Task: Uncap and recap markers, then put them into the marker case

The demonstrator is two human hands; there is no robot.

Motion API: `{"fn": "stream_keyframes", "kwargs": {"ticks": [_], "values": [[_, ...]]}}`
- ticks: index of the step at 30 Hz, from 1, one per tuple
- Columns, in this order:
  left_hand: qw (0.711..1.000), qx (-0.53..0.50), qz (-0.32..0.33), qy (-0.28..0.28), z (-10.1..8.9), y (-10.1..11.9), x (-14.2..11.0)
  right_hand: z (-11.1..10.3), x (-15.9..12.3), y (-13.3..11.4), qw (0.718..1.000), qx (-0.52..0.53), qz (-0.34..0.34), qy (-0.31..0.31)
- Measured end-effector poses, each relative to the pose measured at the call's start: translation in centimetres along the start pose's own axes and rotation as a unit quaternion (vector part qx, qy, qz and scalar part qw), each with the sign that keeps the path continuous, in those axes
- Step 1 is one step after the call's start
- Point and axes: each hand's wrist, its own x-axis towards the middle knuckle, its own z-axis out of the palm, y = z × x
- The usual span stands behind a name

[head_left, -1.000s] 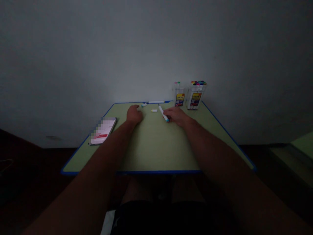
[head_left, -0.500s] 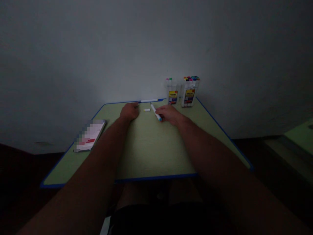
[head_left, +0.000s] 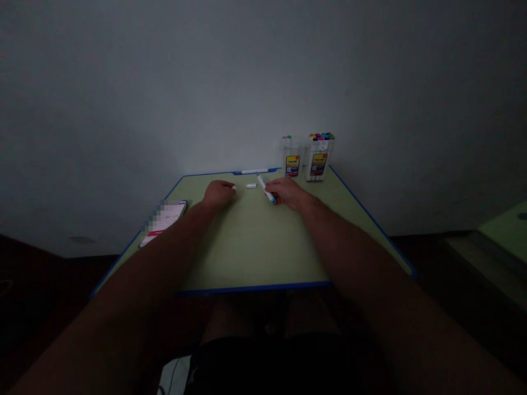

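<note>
My right hand (head_left: 286, 192) grips a white marker (head_left: 267, 192) with a light blue end pointing toward me; its far end, with a thin tip, points away toward the wall. Between the fingertips of my left hand (head_left: 219, 192) is a small white piece (head_left: 234, 187), which looks like a marker cap, mostly hidden by the fingers. A loose white cap with a yellowish end (head_left: 251, 186) lies on the table between the two hands. Behind it another white marker (head_left: 254, 171) lies along the table's far edge.
Two clear marker cases stand at the back right: one (head_left: 292, 162) shows a few markers, the other (head_left: 319, 159) holds several. A booklet or tablet-like thing (head_left: 167, 216), partly blurred, lies at the left of the green table (head_left: 255, 247), which has a blue edge. The wall rises directly behind.
My left hand has come away from the table's far edge, and a small white piece now shows at its fingertips. My right hand keeps hold of the marker. The view has shifted slightly.
</note>
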Motion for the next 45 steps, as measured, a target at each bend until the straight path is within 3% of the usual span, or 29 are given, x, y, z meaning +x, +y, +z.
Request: {"fn": "stream_keyframes", "kwargs": {"ticks": [2, 5, 9, 12, 26, 36, 45], "values": [[0.983, -0.176, -0.047, -0.028, -0.5, 0.8, -1.6, 0.0, -0.2, -0.1, 1.0, -0.005, -0.001, -0.004], [0.922, -0.357, -0.116, -0.093, -1.1, 1.5, -3.6, -0.1, -0.2, 0.0, 1.0, -0.009, -0.005, -0.019], [0.866, -0.456, -0.155, -0.136, -1.6, 1.6, -4.8, -0.3, 0.0, 0.4, 0.998, 0.017, -0.015, -0.052], [0.85, -0.48, -0.153, -0.151, -1.7, 1.5, -5.1, -0.1, 0.2, 0.4, 0.998, 0.027, -0.013, -0.064], [0.844, -0.482, -0.14, -0.187, -1.3, 1.4, -5.5, 1.7, -1.1, -0.5, 0.999, 0.018, 0.005, -0.039], [0.86, -0.458, -0.118, -0.191, -1.0, 1.2, -5.7, 1.8, -1.1, -0.5, 0.998, 0.015, 0.014, -0.065], [0.861, -0.46, -0.117, -0.183, -1.1, 1.4, -5.8, 1.8, -1.3, -0.8, 0.998, 0.021, 0.023, -0.051]]}}
